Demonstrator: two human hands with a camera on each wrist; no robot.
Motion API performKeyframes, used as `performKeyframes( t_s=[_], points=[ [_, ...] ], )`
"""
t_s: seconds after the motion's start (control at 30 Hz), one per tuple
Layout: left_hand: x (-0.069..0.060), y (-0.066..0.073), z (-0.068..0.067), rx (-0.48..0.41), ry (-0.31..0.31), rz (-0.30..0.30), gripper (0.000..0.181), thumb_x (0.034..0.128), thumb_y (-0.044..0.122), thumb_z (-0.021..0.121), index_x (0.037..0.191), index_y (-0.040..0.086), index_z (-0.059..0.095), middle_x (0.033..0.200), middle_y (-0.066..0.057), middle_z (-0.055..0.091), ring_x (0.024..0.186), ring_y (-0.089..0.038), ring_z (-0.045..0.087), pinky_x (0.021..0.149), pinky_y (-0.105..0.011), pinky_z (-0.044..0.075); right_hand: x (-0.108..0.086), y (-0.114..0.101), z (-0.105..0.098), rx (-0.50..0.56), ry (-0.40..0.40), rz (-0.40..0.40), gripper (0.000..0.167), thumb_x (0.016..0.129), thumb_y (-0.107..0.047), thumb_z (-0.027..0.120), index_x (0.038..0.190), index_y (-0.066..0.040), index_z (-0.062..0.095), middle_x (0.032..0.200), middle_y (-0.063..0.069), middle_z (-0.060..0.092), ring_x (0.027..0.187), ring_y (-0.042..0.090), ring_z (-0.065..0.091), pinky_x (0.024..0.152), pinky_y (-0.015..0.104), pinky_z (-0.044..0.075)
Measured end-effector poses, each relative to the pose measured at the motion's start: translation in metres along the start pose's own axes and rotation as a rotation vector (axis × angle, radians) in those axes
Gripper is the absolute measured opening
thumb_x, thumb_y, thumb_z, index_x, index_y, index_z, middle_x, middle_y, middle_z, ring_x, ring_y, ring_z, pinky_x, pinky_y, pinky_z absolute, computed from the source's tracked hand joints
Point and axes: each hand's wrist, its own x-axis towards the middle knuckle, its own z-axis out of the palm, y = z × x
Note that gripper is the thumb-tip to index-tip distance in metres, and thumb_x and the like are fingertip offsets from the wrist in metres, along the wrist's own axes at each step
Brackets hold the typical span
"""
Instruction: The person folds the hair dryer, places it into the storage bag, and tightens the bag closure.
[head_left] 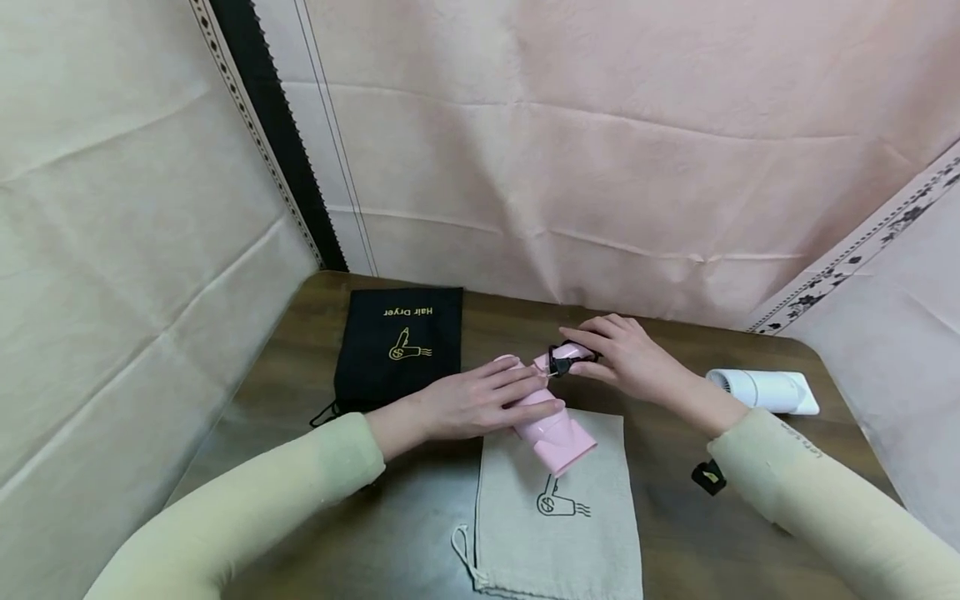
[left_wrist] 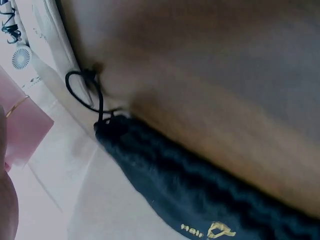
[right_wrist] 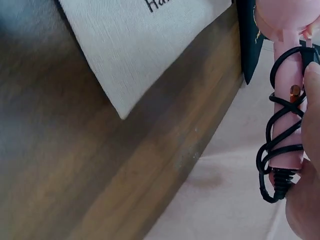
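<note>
A pink hair dryer [head_left: 555, 433] is between my two hands above a pale cloth drawstring bag [head_left: 558, 542] with a printed hair dryer. My left hand [head_left: 480, 398] grips the barrel from above, fingers laid across it. My right hand [head_left: 626, 358] holds the handle, around which a black cord [right_wrist: 285, 132] is wound. Its thumb presses by the black plug [right_wrist: 309, 55] near the top of the handle. In the left wrist view only a pink end of the dryer [left_wrist: 30, 122] shows beside part of the hand.
A black drawstring bag [head_left: 397, 342] lettered "Hair Dryer" lies at the back left of the wooden table [head_left: 405, 500]. To the right lies a white hair dryer [head_left: 765, 392]. Near my right sleeve is a small black object [head_left: 708, 477]. Light cloth hangs [head_left: 600, 167] behind the table.
</note>
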Motion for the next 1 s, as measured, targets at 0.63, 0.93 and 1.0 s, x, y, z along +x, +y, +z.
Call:
performKeyframes(
  t_s=[0.63,0.93,1.0],
  points=[
    [-0.008,0.0,-0.013,0.091,-0.035,0.202,0.052,0.1093,0.026,0.053,0.16,0.022,0.044,0.153,-0.016,0.057,0.145,-0.033,0.053,0.123,-0.047,0.039,-0.01,-0.001,-0.02,-0.095,-0.072,-0.256,0.078,0.091,-0.027,0.087,0.158,-0.009,0.052,0.159,0.013,0.054,0.144,0.035,0.054,0.112,0.054,0.049],
    [-0.014,0.001,-0.015,0.103,-0.005,0.227,0.05,0.1106,0.024,0.052,0.16,0.021,0.042,0.151,-0.015,0.058,0.142,-0.033,0.055,0.122,-0.048,0.041,-0.004,-0.008,-0.015,-0.07,-0.077,-0.286,0.066,0.095,-0.028,0.082,0.155,-0.013,0.058,0.154,0.006,0.06,0.138,0.028,0.06,0.11,0.047,0.052],
    [-0.016,0.001,-0.016,0.102,-0.008,0.224,0.05,0.1108,0.024,0.051,0.16,0.021,0.041,0.152,-0.015,0.057,0.142,-0.032,0.054,0.123,-0.048,0.04,-0.002,-0.01,-0.015,-0.066,-0.068,-0.291,0.064,0.096,-0.026,0.082,0.154,-0.013,0.059,0.154,0.004,0.061,0.136,0.026,0.06,0.11,0.045,0.051]
  ],
)
